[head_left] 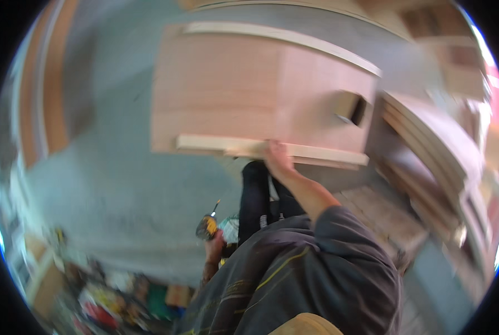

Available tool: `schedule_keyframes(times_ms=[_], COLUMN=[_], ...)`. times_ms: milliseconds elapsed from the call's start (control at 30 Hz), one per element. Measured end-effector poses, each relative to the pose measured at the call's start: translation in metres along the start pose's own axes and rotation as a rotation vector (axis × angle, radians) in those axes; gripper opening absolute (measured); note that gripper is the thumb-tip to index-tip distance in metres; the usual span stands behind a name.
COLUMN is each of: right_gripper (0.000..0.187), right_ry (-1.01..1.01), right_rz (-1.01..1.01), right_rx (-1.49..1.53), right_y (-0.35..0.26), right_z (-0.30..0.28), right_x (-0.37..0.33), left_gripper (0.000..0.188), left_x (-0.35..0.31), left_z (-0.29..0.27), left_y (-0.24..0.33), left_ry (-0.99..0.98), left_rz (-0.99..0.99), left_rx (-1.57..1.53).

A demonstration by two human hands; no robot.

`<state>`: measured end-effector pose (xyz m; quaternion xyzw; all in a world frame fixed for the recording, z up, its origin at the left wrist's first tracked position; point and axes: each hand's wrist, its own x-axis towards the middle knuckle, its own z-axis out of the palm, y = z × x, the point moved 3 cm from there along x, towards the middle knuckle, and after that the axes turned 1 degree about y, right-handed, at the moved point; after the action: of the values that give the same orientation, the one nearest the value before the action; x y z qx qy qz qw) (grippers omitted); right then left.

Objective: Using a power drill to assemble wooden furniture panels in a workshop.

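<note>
A plywood panel lies in front of me, with one light wooden batten along its far edge and another batten along its near edge. My right hand grips the near batten around its middle, fingers over the top. Low at my left side, my left hand is closed around a yellow and black cordless drill. A long thin bit points up and away from the drill, apart from the panel. On the panel's right part stands a small open cardboard box; its contents are hidden.
Curved wooden boards are stacked to the right of the panel. Brown boards stand at the far left. A blurred heap of mixed items lies at the lower left on the grey floor. My dark-trousered legs are just below the panel.
</note>
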<state>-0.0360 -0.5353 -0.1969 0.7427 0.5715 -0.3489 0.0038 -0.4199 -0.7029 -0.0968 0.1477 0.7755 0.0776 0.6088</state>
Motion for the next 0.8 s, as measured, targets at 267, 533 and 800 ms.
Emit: schedule_keyframes(times_ms=[267, 533, 800], right_gripper=[0.035, 0.029, 0.025], right_ry=[-0.002, 0.138, 0.163], right_rz=[-0.251, -0.352, -0.258], right_rx=[-0.219, -0.039, -0.045], right_y=[-0.020, -0.090, -0.153], right_z=[0.003, 0.022, 0.051], right_x=[0.014, 0.037, 0.074], left_gripper=[0.012, 0.015, 0.015], left_x=[-0.002, -0.004, -0.001], left_z=[-0.004, 0.007, 0.017], left_y=[0.006, -0.001, -0.005], left_ry=[0.047, 0.085, 0.079], left_rz=[0.030, 0.139, 0.063], left_rx=[-0.040, 0.058, -0.167])
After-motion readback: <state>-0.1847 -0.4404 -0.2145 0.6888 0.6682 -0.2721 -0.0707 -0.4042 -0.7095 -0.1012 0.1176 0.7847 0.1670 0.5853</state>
